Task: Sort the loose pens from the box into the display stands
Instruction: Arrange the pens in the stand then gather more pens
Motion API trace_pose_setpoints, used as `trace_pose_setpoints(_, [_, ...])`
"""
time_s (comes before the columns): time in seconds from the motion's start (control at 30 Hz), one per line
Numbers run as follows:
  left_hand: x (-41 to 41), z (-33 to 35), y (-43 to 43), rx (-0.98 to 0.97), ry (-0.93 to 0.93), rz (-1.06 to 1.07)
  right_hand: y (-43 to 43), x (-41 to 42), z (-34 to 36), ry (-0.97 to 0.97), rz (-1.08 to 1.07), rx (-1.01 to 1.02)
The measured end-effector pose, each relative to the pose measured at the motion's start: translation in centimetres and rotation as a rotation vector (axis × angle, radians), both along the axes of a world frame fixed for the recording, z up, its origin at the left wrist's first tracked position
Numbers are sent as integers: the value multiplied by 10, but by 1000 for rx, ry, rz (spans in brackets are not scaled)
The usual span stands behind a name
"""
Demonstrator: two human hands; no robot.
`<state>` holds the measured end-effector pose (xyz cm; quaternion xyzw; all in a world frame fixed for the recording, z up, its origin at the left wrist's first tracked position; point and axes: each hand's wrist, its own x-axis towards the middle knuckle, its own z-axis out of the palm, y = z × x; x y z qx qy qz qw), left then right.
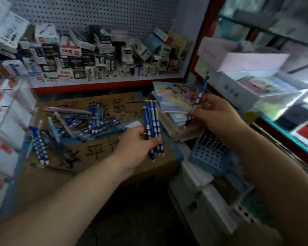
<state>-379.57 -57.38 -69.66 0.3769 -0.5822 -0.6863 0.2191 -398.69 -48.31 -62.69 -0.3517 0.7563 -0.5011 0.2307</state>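
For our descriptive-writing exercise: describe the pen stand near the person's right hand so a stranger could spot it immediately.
Start at the big brown cardboard box with black handwriting in the middle. Just off its right edge, beneath the right hand, sits a blue plastic stand. Unlike the illustrated paper booklets beside it, its top is a grid of round holes.

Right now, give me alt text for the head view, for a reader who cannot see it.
The left hand grips a bundle of blue pens while the right hand pinches a single blue pen near a blue display stand. More loose pens lie scattered on a cardboard box to their left.
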Motion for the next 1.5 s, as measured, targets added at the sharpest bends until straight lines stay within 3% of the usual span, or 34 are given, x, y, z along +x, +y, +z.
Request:
trace_pose_setpoints(0.23, [-54,-17,58,-44,-1,-140,96,-67,-36,165,-377,18])
trace_pose_setpoints(0.33, [-64,-25,63,1,-33,-140,114,-76,-57,264,-349,96])
trace_pose_setpoints(0.57, [-77,-40,67,46,-85,-161,108,-84,-77,235,-300,78])
trace_pose_setpoints(0.7, [-79,-43,64,51,-96,-174,101,-89,-82,377,-279,210])
trace_pose_setpoints(1.03, [-86,-47,59,40,-91,-189,90,-96,-92,463,-211,474])
trace_pose_setpoints(1.3, [-87,-47,62,31,-91,-214,82,-90,-85,554,-344,359])
trace_pose_setpoints(1.5, [-85,-44,64,28,-79,-223,80,-89,-82,512,-351,306])
